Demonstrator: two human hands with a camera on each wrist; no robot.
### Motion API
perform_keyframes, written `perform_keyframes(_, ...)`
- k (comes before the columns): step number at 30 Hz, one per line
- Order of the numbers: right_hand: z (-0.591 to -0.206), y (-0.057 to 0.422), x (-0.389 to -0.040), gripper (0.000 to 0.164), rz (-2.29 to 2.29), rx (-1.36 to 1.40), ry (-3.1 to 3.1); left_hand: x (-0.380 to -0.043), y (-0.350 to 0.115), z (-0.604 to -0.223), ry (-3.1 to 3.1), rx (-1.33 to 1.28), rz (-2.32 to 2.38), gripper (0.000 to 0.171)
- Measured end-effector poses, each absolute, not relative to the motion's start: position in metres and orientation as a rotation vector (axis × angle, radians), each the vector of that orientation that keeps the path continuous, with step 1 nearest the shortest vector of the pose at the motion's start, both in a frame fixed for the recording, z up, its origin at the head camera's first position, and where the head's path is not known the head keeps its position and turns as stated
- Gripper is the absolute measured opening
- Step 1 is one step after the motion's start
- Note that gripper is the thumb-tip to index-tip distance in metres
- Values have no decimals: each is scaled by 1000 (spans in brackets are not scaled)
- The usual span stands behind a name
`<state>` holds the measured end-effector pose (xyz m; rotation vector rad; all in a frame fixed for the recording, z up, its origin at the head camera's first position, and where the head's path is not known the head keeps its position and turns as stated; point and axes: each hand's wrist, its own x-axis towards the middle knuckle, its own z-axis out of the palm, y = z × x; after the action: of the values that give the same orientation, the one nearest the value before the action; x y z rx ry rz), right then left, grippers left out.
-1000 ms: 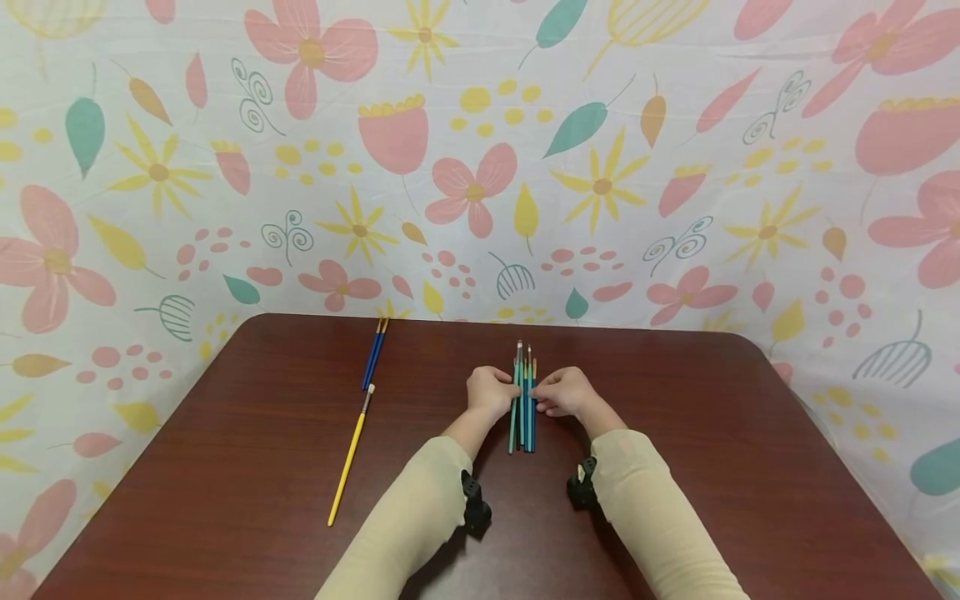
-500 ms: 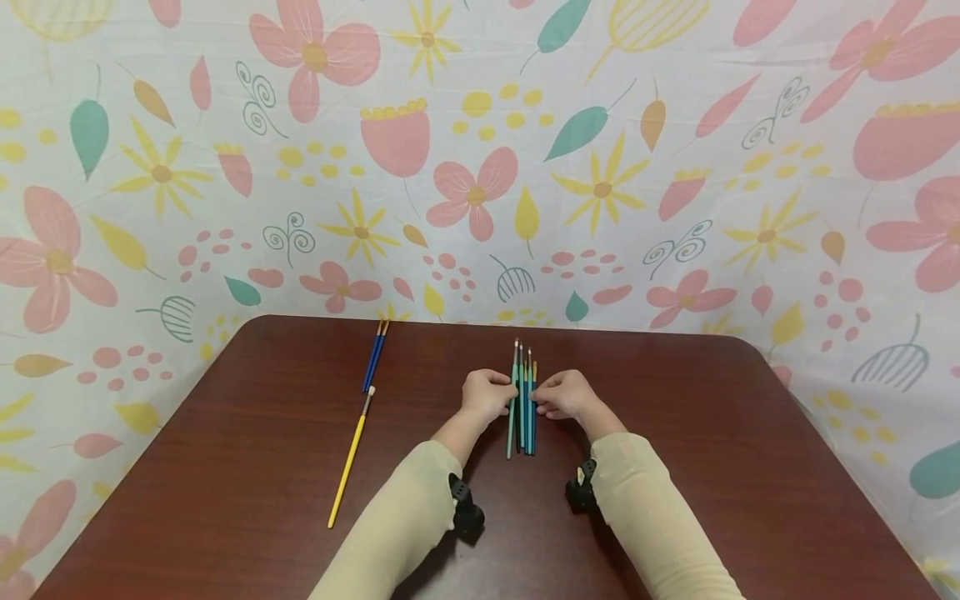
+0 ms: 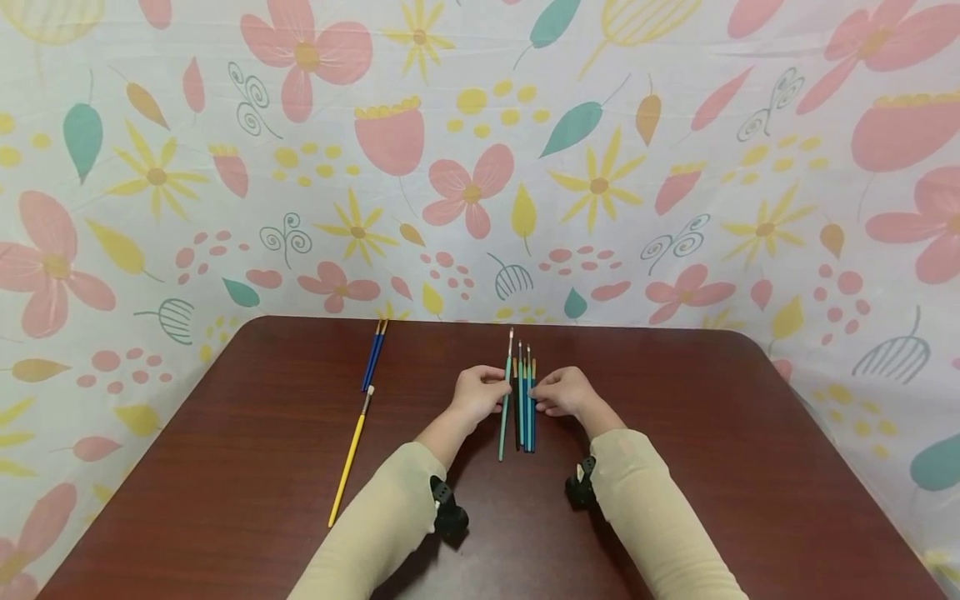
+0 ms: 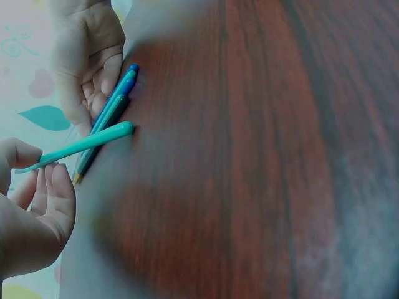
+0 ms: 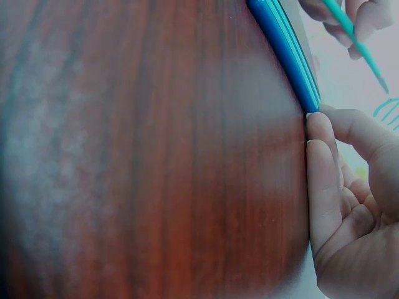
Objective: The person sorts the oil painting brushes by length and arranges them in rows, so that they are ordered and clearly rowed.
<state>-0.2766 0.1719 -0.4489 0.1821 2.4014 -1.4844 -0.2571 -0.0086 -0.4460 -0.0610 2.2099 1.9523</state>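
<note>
My left hand (image 3: 474, 392) pinches a teal paintbrush (image 3: 504, 417) between thumb and fingers, bristles pointing away, just left of the other brushes. In the left wrist view the teal brush's rounded handle end sticks out over the table. Several blue and teal paintbrushes (image 3: 528, 425) lie side by side in the middle of the table, a dark-handled paintbrush (image 3: 517, 417) at their left. At their right edge my right hand (image 3: 564, 392) holds a blue paintbrush (image 5: 293, 68) with thumb and fingertips, its knuckles low to the table. The fingers cover part of that brush.
On the left of the brown table (image 3: 675, 500) lie two dark blue paintbrushes (image 3: 374, 357) and, nearer me, a long yellow paintbrush (image 3: 348, 462). Behind the table's far edge hangs a flower-patterned cloth (image 3: 472, 167).
My left hand has moved left with the teal paintbrush, parting it from the group, and a gap now shows between them. The right hand has stayed at the group's right edge.
</note>
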Motion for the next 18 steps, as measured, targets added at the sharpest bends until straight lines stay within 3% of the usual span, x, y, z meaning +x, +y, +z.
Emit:
perform_keyframes(10,-447,171,-277,25,-1482,199,2397,-252,-20,-435,2223,5,1901,38)
perform_keyframes(18,-446,174,-277,24,-1480,180,2388,-248,-32,-429,2232,48,1885,37)
